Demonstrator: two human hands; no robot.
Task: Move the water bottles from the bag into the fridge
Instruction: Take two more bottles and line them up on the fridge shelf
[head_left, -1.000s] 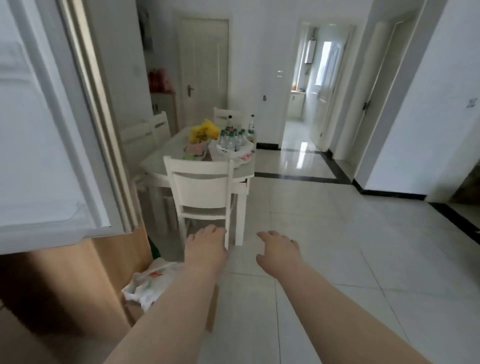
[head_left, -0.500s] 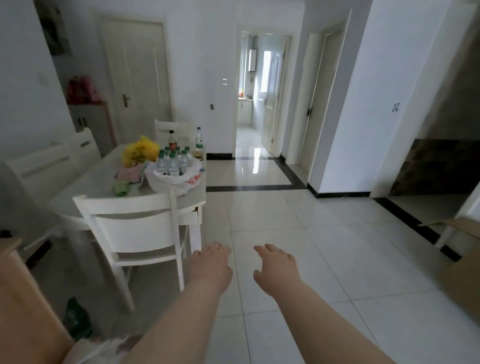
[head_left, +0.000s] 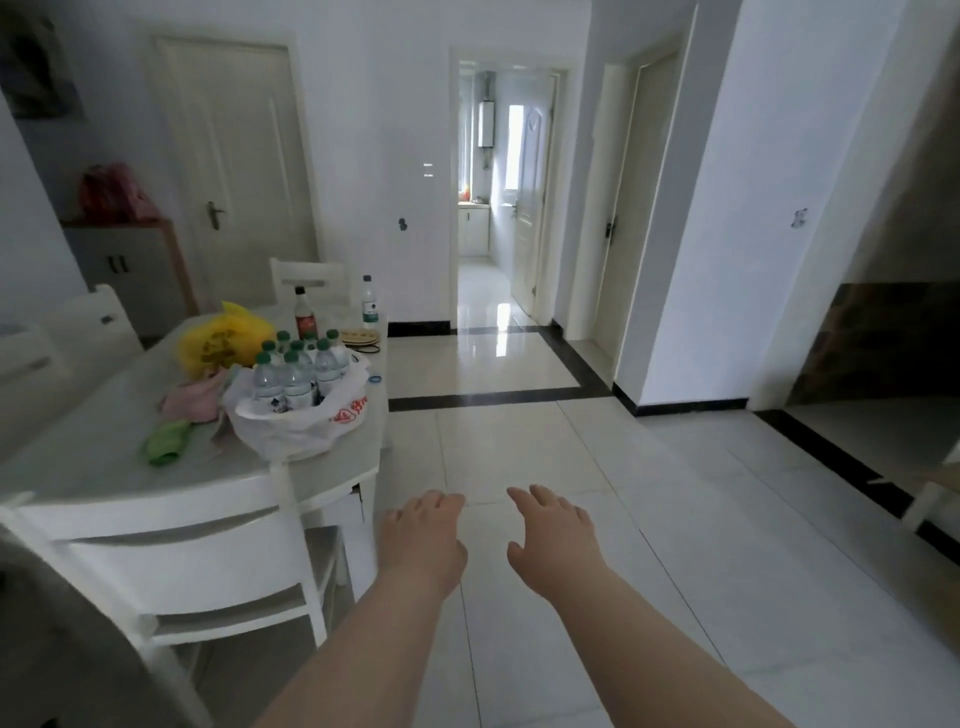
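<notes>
Water bottles, clear plastic with green caps, are standing upright and packed together inside a white plastic carrier bag with red print, well ahead of the hands and off to their left. That bag is sitting near the right edge of a white dining table, its mouth gaping open around the bottle necks.

Both hands are hanging in the air over the pale tiled floor, palms down, touching nothing. The left hand is reaching forward with its fingers loosely spread and empty; the right hand is doing the same just beside it, fingers relaxed and apart, gripping nothing. A small gap is showing between the two.

A white wooden chair is standing at the table's near side, directly left of the left forearm. Behind the carrier bag a crumpled yellow plastic bag is lying, with a pink cloth and a green cloth to the bag's left. Farther from the hands, a dark bottle with a red label and one more clear bottle are standing upright near the table's far edge.

Beyond the right hand, an open doorway is leading into a bright room.
</notes>
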